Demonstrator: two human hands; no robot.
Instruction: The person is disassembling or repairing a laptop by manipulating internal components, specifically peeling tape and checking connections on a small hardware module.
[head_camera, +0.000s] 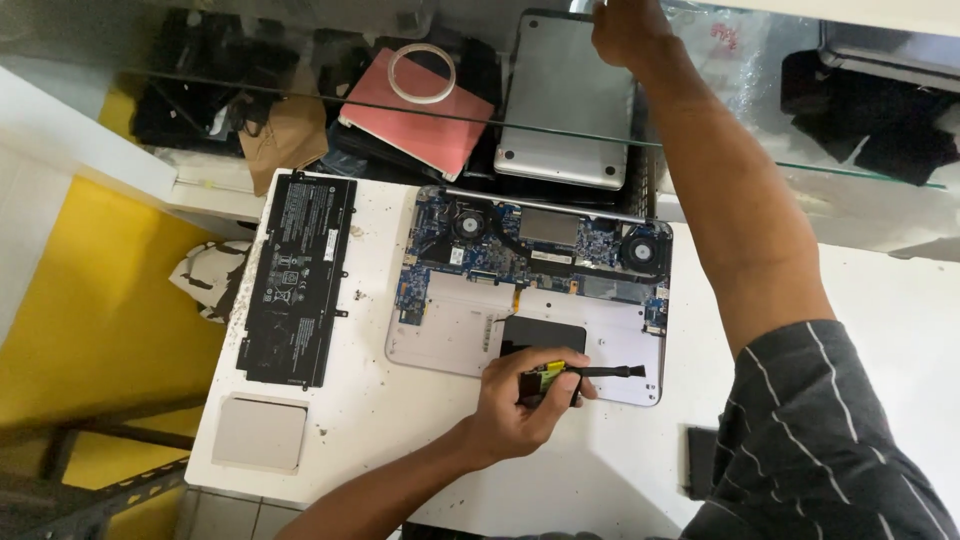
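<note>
White table (420, 440) carries the opened laptop (530, 290), its board and fans exposed, beside the removed black battery (296, 275). Our left hand (525, 400) has its fingers clenched around a small black brush (600, 372) over the palm-rest area. Our right hand (625, 30) reaches the glass shelf; we cannot tell its grip. Risk: bristles snagging a ribbon cable. No containers are visible.

left hand (520, 395) grips a small brush (600, 372) over the opened laptop (530, 290); right hand (625, 30) reaches up to the shelf
</note>
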